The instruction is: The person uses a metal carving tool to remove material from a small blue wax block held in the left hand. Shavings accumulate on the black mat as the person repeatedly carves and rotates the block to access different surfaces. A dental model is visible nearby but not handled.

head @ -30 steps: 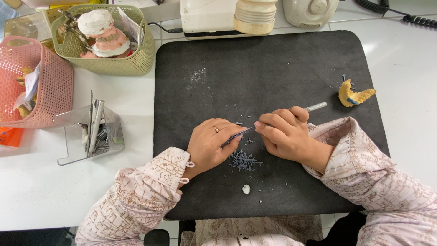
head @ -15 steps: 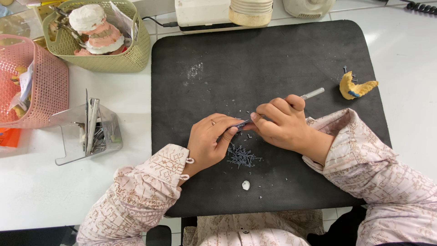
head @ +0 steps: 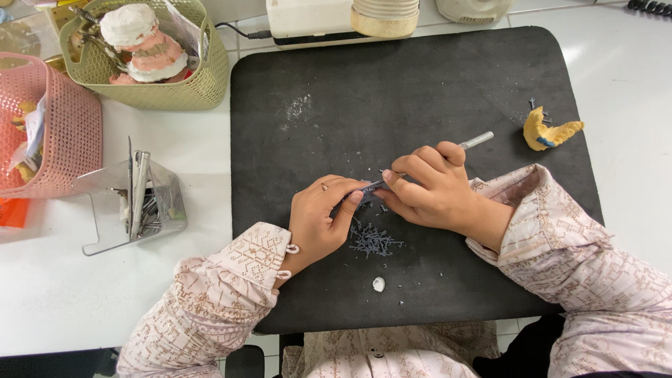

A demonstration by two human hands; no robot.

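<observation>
On black mat (head: 420, 84), two hands, one tool (head: 476, 141)

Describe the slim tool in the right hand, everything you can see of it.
The tool is a thin rod-like instrument with a pale grey, metallic-looking handle. It lies slanted, the handle end sticking out up and right past the right hand, which wraps its middle. The tip points down-left, meeting a small grey piece pinched by the left hand over the black mat.
</observation>
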